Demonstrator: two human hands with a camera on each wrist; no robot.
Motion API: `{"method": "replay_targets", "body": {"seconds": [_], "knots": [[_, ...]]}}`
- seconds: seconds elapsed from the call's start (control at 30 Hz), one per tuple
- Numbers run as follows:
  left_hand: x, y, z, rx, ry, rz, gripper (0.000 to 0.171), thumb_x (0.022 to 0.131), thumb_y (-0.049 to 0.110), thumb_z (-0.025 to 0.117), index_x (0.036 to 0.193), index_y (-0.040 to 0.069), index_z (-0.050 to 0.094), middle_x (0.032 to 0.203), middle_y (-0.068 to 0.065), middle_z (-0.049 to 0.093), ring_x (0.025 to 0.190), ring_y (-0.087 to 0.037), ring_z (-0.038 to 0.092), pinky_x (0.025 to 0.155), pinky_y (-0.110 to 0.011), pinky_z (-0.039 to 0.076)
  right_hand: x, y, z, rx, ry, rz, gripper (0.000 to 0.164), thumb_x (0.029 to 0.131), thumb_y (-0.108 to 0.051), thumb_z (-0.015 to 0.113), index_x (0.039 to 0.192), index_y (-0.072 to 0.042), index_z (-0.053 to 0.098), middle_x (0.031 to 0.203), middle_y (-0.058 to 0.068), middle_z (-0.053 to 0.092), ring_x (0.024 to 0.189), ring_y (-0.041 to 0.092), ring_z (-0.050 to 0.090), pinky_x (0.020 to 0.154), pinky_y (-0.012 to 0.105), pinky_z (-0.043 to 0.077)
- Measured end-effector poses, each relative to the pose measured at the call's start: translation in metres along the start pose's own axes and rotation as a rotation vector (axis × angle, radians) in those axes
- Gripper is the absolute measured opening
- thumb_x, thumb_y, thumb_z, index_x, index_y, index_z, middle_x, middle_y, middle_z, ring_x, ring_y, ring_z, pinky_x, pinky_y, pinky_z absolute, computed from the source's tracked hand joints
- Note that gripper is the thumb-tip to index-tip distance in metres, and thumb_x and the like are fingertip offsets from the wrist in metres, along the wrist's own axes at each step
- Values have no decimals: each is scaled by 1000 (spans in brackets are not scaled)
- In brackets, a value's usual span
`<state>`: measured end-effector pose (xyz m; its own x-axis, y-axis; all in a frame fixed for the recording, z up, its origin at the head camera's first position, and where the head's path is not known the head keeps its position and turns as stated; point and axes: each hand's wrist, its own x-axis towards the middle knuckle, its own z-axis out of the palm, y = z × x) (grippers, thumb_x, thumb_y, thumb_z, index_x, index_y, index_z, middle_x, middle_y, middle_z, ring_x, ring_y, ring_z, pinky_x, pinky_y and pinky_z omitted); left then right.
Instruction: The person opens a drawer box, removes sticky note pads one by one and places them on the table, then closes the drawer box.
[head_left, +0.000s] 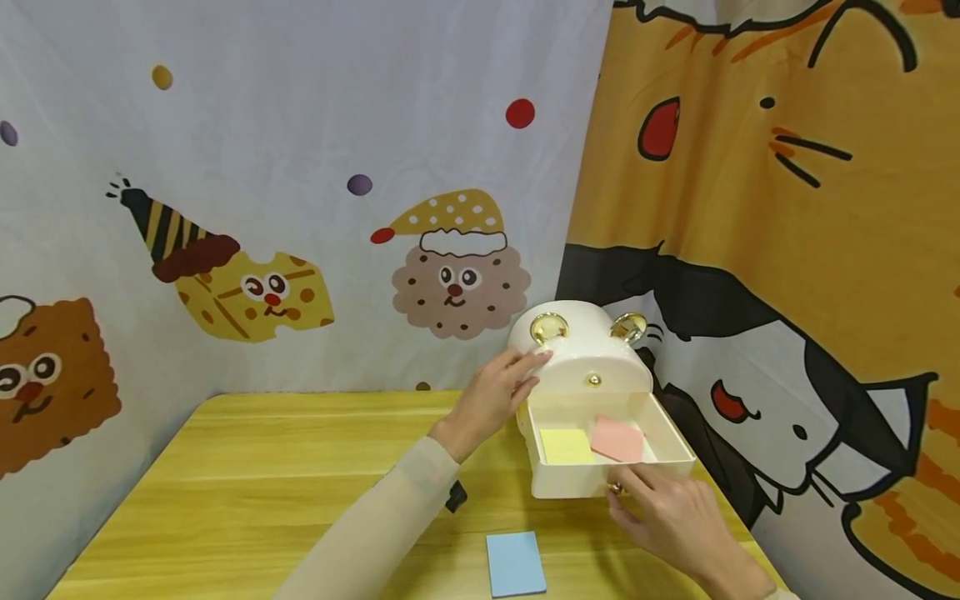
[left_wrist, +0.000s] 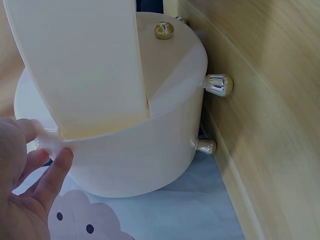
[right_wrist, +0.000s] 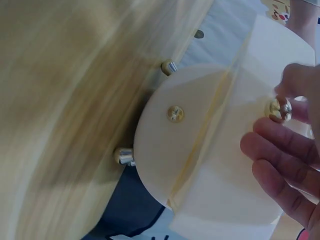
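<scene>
A white storage box [head_left: 558,354] with gold ears stands at the table's far right, its drawer [head_left: 551,482] pulled out. In the drawer lie a yellow sticky note pad [head_left: 566,447] and a pink sticky note pad [head_left: 617,439]. My right hand [head_left: 671,512] is at the drawer front, pinching its gold knob [right_wrist: 279,110] between thumb and index finger; the other fingers lie along the front panel. At the box's upper left side, my left hand [head_left: 491,400] touches the white shell with its fingertips [left_wrist: 64,156].
A blue sticky note pad [head_left: 516,564] lies on the wooden table [head_left: 300,467] in front of the drawer. A small black object [head_left: 456,497] shows beside the left sleeve. Gold feet [left_wrist: 218,85] hold up the box. Printed curtains [head_left: 300,125] hang close behind the table.
</scene>
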<state>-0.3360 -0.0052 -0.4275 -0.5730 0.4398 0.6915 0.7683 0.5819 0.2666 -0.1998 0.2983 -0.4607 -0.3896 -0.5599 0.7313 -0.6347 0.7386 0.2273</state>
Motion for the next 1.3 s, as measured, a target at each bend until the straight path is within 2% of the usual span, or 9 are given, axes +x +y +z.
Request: {"method": "replay_targets", "body": {"seconds": [0.13, 0.37, 0.43, 0.5, 0.6, 0.67, 0.77, 1.07, 1.3], "knots": [[-1, 1, 0, -5, 12, 8, 48, 114, 14, 78, 161, 16, 72, 116, -9, 73, 90, -15, 65, 80, -21, 63, 4, 3, -3, 9, -10, -24, 43, 118, -48, 48, 98, -25, 79, 79, -14, 70, 56, 5, 55, 45, 14, 25], [-2, 1, -1, -12, 3, -2, 49, 114, 14, 78, 162, 16, 71, 118, -9, 73, 90, -15, 64, 79, -22, 62, 11, 10, -9, 49, -52, -47, 45, 119, -52, 47, 98, -29, 79, 73, -22, 61, 58, -7, 49, 49, 10, 27], [-2, 1, -1, -14, 4, -3, 49, 114, 14, 78, 162, 16, 71, 118, -9, 73, 90, -15, 64, 79, -22, 61, 14, 13, -11, 70, -61, -53, 38, 118, -50, 52, 98, -31, 78, 73, -23, 60, 59, -10, 49, 50, 8, 27], [-1, 0, 0, -13, 7, 1, 49, 114, 14, 78, 163, 16, 70, 118, -9, 73, 90, -15, 63, 79, -21, 61, 17, 15, -14, 99, -77, -53, 25, 114, -44, 62, 96, -33, 76, 73, -25, 61, 61, -12, 49, 50, 7, 27], [-1, 0, 0, -15, 13, 7, 49, 114, 14, 78, 162, 16, 71, 117, -9, 73, 90, -15, 63, 78, -21, 61, 24, 21, -20, 130, -97, -43, 10, 99, -34, 80, 93, -36, 74, 73, -25, 64, 62, -13, 51, 51, 6, 31], [-1, 0, 1, -16, 19, 10, 49, 114, 13, 78, 162, 15, 71, 117, -9, 73, 90, -15, 63, 78, -21, 61, 30, 24, -24, 137, -109, -30, 18, 89, -29, 89, 91, -37, 73, 72, -25, 65, 61, -13, 51, 51, 6, 32], [-1, 0, 1, -16, 21, 10, 49, 113, 13, 79, 161, 16, 72, 116, -9, 73, 90, -16, 63, 79, -22, 61, 36, 29, -29, 132, -116, -18, 25, 82, -25, 94, 88, -37, 72, 72, -26, 65, 61, -13, 50, 51, 7, 33], [0, -1, 1, -10, 21, 12, 49, 113, 13, 78, 162, 16, 71, 116, -9, 73, 89, -16, 63, 79, -21, 61, 57, 40, -39, 136, -115, -13, 21, 86, -24, 91, 88, -34, 73, 70, -25, 63, 61, -13, 46, 51, 6, 29], [-2, 1, 0, 1, 11, 0, 49, 114, 13, 78, 162, 17, 71, 115, -9, 73, 90, -16, 64, 79, -21, 62, 77, 45, -39, 126, -178, -15, 25, 82, -21, 96, 89, -31, 75, 74, -19, 69, 64, -9, 56, 53, 11, 39]]}}
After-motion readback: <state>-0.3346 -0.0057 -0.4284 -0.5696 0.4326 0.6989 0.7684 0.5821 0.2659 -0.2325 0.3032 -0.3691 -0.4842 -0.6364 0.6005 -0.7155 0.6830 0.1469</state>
